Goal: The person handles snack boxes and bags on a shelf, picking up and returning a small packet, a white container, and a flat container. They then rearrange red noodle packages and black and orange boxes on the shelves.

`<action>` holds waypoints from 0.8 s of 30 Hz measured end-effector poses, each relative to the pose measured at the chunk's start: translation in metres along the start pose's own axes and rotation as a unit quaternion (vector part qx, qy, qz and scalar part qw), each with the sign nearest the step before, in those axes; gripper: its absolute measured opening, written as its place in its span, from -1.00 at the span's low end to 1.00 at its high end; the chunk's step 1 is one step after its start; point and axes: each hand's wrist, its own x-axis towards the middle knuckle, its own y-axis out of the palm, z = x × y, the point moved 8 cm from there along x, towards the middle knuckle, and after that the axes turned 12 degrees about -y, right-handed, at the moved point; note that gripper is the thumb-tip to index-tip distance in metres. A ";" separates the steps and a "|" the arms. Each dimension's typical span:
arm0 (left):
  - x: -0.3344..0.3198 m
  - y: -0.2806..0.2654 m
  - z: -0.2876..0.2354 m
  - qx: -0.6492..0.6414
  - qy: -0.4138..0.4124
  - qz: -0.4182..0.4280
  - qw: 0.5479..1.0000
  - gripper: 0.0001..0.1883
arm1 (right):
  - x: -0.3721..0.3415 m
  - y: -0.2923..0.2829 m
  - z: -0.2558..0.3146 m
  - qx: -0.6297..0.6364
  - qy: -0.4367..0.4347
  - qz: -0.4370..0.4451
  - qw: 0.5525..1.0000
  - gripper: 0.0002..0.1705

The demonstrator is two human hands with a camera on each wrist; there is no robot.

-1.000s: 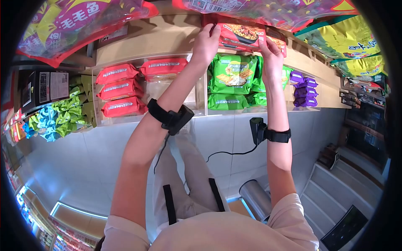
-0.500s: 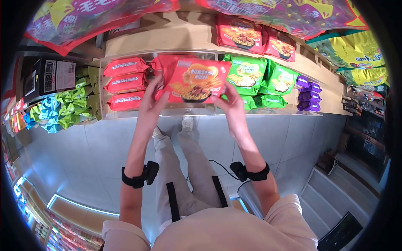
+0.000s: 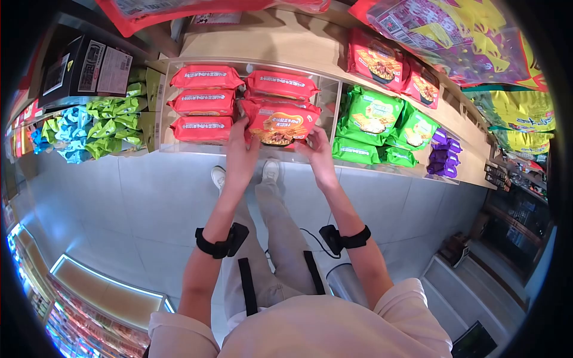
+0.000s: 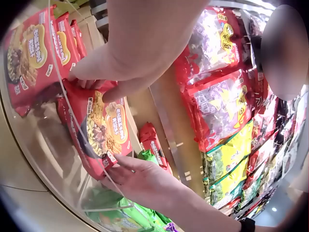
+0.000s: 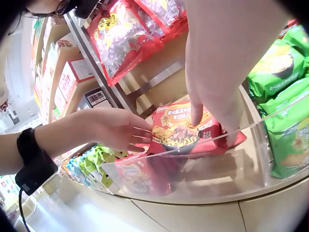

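A red snack packet [image 3: 280, 125], printed with crackers and a noodle bowl, lies tilted at the front of the clear acrylic bin's right-hand row. At its left end, my left hand [image 3: 242, 152] holds it with the thumb toward the front face. My right hand [image 3: 317, 155] grips the opposite end, fingers around the lower corner in the left wrist view. Directly behind is another red packet [image 3: 280, 86]. Three matching packets [image 3: 203, 98] stand in the row to the left. In the right wrist view the bin's transparent front wall [image 5: 217, 169] passes before the held packet [image 5: 178, 130].
Green snack packets [image 3: 373, 116] fill the compartment to the right, with small purple packs [image 3: 444, 155] beyond. Two red packets [image 3: 376, 62] lie on the wooden ledge behind. Large bags [image 3: 441, 36] overhang the back; a black box [image 3: 83, 65] stands left.
Both hands have brought the red packet from the back ledge down and toward me into the bin's right-hand row. The head view has shifted left.
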 end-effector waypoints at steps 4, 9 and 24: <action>0.022 0.019 0.022 -0.082 -0.032 0.011 0.996 -0.55 | 0.011 0.000 -0.001 -0.023 -0.001 -0.014 1.000 -0.41; 0.034 0.027 0.020 -0.125 -0.037 0.013 0.991 -0.52 | 0.018 -0.004 -0.007 -0.014 -0.022 -0.041 0.999 -0.39; 0.054 0.052 0.076 -0.056 -0.214 0.083 0.972 -0.42 | 0.043 -0.007 -0.073 -0.145 0.066 -0.035 0.987 -0.44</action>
